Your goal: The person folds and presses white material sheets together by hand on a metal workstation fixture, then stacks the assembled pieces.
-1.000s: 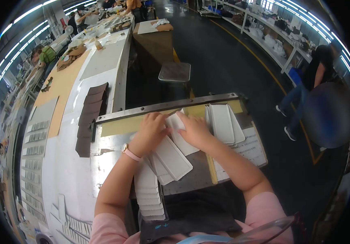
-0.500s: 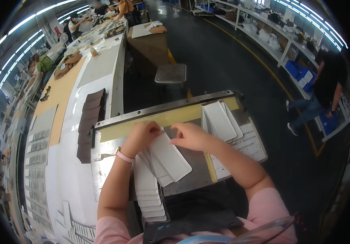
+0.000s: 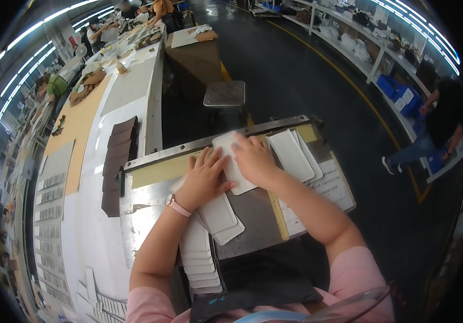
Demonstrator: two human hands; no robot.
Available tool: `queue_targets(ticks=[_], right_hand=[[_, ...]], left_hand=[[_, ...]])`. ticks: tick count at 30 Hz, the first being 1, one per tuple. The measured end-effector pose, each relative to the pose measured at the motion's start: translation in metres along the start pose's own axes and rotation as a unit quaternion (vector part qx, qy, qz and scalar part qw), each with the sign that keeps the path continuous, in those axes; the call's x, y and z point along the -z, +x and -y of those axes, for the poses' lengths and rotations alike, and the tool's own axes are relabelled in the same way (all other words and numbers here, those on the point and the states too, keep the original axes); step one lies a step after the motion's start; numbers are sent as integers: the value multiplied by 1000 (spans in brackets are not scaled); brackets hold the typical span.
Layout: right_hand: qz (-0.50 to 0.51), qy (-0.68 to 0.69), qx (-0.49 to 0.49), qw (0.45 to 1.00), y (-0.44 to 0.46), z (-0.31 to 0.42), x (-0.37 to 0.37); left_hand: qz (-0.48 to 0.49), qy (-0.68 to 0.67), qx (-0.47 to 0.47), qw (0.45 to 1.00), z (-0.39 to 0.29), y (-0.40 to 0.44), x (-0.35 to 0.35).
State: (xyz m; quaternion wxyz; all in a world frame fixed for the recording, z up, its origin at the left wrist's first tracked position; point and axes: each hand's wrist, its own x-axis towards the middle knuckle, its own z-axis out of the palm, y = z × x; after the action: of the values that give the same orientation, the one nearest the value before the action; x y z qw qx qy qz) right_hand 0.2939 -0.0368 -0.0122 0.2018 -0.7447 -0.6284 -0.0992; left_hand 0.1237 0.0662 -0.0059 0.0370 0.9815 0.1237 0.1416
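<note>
A pale, rounded-corner flat piece [image 3: 243, 185] lies at the middle of the metal-edged work board, reaching up to its far rail. My right hand [image 3: 254, 162] rests on this piece with its fingers stretched out. Beside it my left hand [image 3: 203, 180] is spread, its thumb at the same piece's near left side. Partly under the left hand are more pale pieces [image 3: 219, 215], overlapping at an angle. Below them, a fanned row of similar pieces [image 3: 198, 253] runs toward my body. Another overlapping group [image 3: 290, 156] lies right of my right hand.
The work board [image 3: 253, 229] has a raised metal rail [image 3: 188, 145] along its far side. Dark brown strips [image 3: 118, 161] lie on the long table to the left. A stool [image 3: 224, 93] stands beyond. A person [image 3: 441, 118] walks by the shelves at right.
My hands have gone from a pinching pose to spread fingers. One pale piece now lies farther up, against the rail, apart from the angled pieces. The person at right has moved along.
</note>
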Motion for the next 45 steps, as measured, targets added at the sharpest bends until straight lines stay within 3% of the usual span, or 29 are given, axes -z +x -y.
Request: queue_targets(ticks=[6,22,27,36,42,45], right_hand=[[45,-8,30,999,-7,5,0],[-9,45,33,998,-3,3,-9],[-62,3,51,997,-5,3,-14],[-19,41,58,997,-4,8,-1],[-13,66,6,998,-1,6,-4],[-23,-13,-27,999,-5,7,-5]], left_hand=[[44,-63,6,997,9,2,6],[41,-72,47,995,8,2,1],[-8,-44,29,999,3,0,3],[-37,-35,-4,999,-5,-2,11],[-53,-74,-2,996,1,1,9],[-36,-47,6,998,-4,-1,8]])
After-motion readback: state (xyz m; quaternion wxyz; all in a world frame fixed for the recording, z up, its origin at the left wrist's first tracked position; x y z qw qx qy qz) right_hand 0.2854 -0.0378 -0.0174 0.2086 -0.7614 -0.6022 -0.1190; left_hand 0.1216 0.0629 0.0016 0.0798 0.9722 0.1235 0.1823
